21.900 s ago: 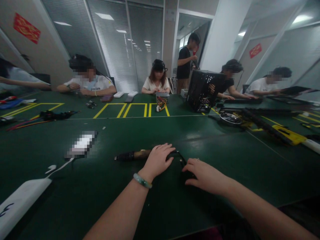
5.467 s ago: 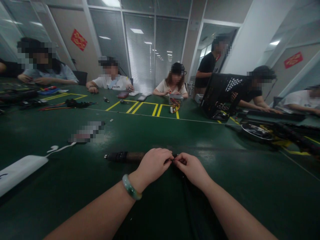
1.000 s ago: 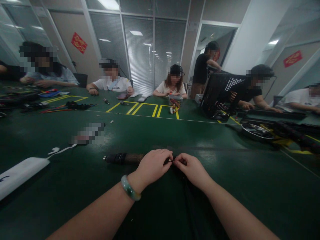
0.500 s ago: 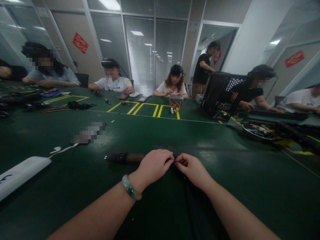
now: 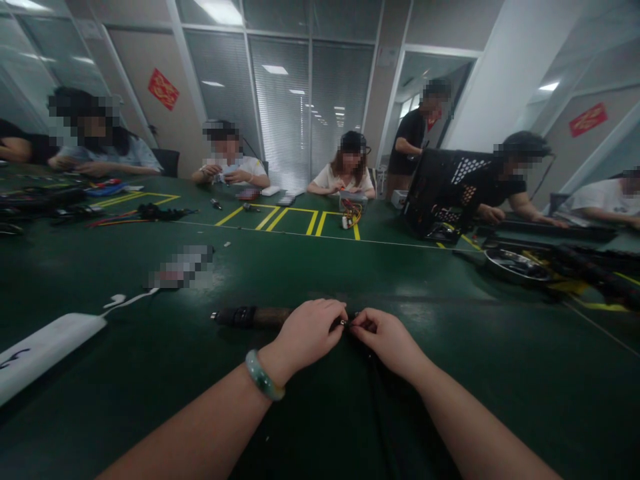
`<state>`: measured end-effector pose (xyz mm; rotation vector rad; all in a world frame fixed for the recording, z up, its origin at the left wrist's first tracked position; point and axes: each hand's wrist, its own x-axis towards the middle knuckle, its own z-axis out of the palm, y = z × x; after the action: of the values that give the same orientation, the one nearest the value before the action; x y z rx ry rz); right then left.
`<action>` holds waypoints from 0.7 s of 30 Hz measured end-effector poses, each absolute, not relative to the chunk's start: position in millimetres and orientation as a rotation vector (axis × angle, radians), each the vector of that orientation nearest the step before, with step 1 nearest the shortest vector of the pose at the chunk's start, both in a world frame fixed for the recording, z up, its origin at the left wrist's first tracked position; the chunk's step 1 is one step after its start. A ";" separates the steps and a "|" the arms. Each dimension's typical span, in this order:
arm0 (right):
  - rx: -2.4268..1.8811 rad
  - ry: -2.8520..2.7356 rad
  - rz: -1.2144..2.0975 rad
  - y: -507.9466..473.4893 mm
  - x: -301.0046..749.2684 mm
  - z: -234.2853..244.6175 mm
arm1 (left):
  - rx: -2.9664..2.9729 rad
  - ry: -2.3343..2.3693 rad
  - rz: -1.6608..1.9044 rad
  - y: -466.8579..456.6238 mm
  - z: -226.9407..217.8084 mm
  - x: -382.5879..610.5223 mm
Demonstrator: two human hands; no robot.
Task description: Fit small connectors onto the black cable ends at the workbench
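Observation:
My left hand point(image 5: 307, 333) and my right hand point(image 5: 385, 337) meet fingertip to fingertip on the green table point(image 5: 310, 267), both pinched on a small metal piece at the end of a black strap point(image 5: 383, 407) that runs back toward me between my forearms. A dark tool with a brown handle point(image 5: 250, 315) lies just behind and left of my left hand. A green bangle point(image 5: 264, 375) is on my left wrist.
A white power strip point(image 5: 45, 343) with a cable lies at the left. A black perforated case point(image 5: 443, 193) and a round metal part point(image 5: 515, 263) stand at the right. Several people sit around the far side with wires and small parts before them.
My hands stay pinched together at the same spot on the strap's end; only small finger shifts. The view has drifted slightly.

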<state>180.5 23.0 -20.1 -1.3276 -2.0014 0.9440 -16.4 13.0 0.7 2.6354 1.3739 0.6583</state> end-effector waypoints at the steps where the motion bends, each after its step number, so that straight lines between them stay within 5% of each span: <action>1: -1.332 -2.007 0.936 23.0 181.1 -18.5 | 2.633 1.369 0.658 12.9 0.7 -16.5; 21: -1.356 -1.979 0.925 21.0 176.7 -18.1 | 2.638 1.317 0.667 14.3 2.2 -15.3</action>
<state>176.7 21.0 -18.1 -1.3565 -1.9791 0.9254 -15.3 14.3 2.2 2.6381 1.3168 0.6671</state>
